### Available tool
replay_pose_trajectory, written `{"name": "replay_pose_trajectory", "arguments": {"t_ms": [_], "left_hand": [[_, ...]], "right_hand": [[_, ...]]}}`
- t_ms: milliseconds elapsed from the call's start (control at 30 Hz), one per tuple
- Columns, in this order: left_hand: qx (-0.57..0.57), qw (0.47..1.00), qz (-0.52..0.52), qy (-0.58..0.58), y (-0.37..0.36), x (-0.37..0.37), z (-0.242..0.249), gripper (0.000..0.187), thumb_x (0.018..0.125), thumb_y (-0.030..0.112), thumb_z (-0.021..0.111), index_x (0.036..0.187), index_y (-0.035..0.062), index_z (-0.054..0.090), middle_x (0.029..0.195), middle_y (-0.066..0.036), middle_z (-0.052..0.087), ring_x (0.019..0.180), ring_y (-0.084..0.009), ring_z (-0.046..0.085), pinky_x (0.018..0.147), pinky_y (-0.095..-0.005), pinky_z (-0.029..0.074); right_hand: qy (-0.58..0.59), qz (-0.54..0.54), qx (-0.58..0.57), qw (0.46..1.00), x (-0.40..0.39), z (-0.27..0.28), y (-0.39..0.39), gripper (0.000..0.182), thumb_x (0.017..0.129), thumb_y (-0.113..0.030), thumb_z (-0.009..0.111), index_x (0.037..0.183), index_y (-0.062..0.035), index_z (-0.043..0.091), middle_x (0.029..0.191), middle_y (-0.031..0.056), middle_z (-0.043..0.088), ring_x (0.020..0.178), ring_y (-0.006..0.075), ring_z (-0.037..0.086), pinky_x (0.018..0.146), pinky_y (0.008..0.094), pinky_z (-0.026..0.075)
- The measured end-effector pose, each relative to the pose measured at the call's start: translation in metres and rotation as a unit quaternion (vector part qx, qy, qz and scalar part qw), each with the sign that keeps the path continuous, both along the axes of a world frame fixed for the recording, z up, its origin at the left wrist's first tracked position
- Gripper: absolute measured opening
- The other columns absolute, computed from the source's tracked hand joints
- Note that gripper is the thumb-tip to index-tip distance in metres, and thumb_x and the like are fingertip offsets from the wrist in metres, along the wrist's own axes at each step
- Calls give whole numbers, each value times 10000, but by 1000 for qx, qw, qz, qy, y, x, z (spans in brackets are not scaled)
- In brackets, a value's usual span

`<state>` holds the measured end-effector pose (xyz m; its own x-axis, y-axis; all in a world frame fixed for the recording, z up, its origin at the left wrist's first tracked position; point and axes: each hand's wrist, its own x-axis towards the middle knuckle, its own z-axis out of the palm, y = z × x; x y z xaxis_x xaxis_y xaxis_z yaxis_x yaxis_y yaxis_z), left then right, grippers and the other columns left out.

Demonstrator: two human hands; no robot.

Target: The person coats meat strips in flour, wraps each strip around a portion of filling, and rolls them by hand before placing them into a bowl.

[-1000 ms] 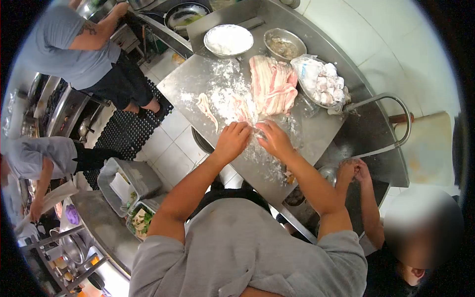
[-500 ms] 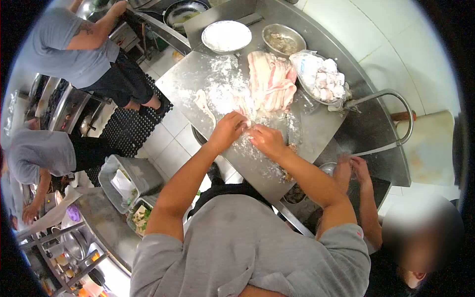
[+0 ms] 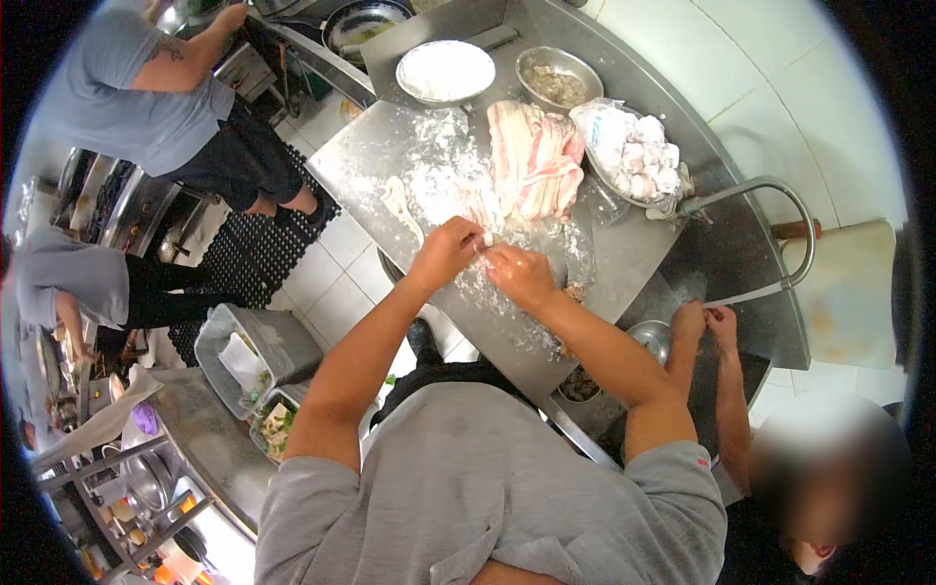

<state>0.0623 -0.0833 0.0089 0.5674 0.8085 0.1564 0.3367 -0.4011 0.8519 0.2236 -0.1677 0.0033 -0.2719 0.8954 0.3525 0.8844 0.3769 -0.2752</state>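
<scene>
My left hand (image 3: pixel 448 252) and my right hand (image 3: pixel 524 277) meet over the steel worktop (image 3: pixel 468 327), fingers closed in a pinch. Between their fingertips is a small flour-coated piece (image 3: pixel 487 239), mostly covered, so its kind is hard to make out. Just beyond them a layered pile of bacon slices (image 3: pixel 534 161) lies flat beside scattered white flour (image 3: pixel 444 161). One loose bacon strip (image 3: pixel 402 208) rests left of my hands. A bowl heaped with white flour (image 3: pixel 446 71) and a metal bowl with wet, greyish pieces (image 3: pixel 559 78) stand at the back.
Floured lumps (image 3: pixel 648 161) fill a plastic-lined container at the right, near a curved tap (image 3: pixel 804 229). A co-worker's hands (image 3: pixel 704 320) are over the sink at lower right. Two other people stand at left, near a grey bin (image 3: pixel 258 346) and a black floor mat (image 3: pixel 255 239).
My hands have shifted slightly, the right one a little left, still pinched together. The co-worker's hands at the sink have moved slightly right, and the lower-left person has leaned away.
</scene>
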Motion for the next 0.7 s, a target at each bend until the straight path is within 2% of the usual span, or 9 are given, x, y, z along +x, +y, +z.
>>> {"name": "replay_pose_trajectory", "arguments": {"t_ms": [133, 233, 300, 467, 567, 633, 700], "left_hand": [[46, 998, 16, -35, -3, 0, -5, 125, 781, 75, 633, 894, 24, 624, 867, -129, 602, 758, -289, 601, 672, -346, 477], [-20, 998, 49, -42, -12, 2, -3, 114, 779, 65, 627, 884, 21, 624, 861, -132, 597, 758, -297, 599, 666, -350, 473], [-16, 999, 35, -35, -14, 1, -1, 115, 781, 59, 623, 887, 15, 627, 856, -135, 594, 754, -298, 597, 668, -351, 473], [7, 999, 34, -29, -14, -1, -5, 111, 787, 43, 611, 888, 0, 627, 842, -142, 588, 741, -304, 592, 667, -354, 469], [19, 999, 40, -31, -14, -2, -9, 124, 787, 39, 609, 903, -2, 621, 887, -143, 578, 771, -310, 584, 681, -358, 468], [16, 997, 58, -40, -19, -2, -3, 157, 780, 36, 611, 935, 12, 613, 942, -139, 567, 815, -313, 574, 698, -368, 468], [152, 986, 73, 1, -25, -7, 6, 227, 755, 34, 618, 981, 39, 597, 996, -123, 550, 859, -302, 560, 717, -376, 466]], "right_hand": [[20, 28, 19, 999, 6, 11, 0, 250, 686, -166, 666, 928, -122, 624, 915, 83, 581, 719, 219, 620, 596, 348, 511], [32, 60, 15, 998, 10, 19, 3, 281, 665, -164, 673, 940, -129, 628, 956, 95, 562, 804, 233, 603, 651, 362, 509], [49, 67, 2, 997, 13, 21, 10, 287, 658, -164, 678, 939, -129, 630, 976, 103, 553, 842, 246, 591, 681, 370, 505], [108, 35, -43, 993, 16, 21, 27, 244, 682, -165, 667, 918, -112, 634, 945, 134, 557, 855, 294, 580, 728, 391, 491], [129, 40, -90, 987, 23, 20, 36, 220, 719, -172, 642, 929, -103, 642, 939, 150, 584, 876, 323, 575, 749, 413, 479], [150, 57, -171, 972, 30, 16, 47, 225, 745, -191, 621, 949, -99, 644, 945, 153, 602, 897, 331, 573, 765, 423, 469], [154, 69, -215, 962, 35, 11, 57, 230, 767, -207, 602, 964, -96, 644, 956, 152, 614, 912, 335, 572, 779, 428, 461]]}}
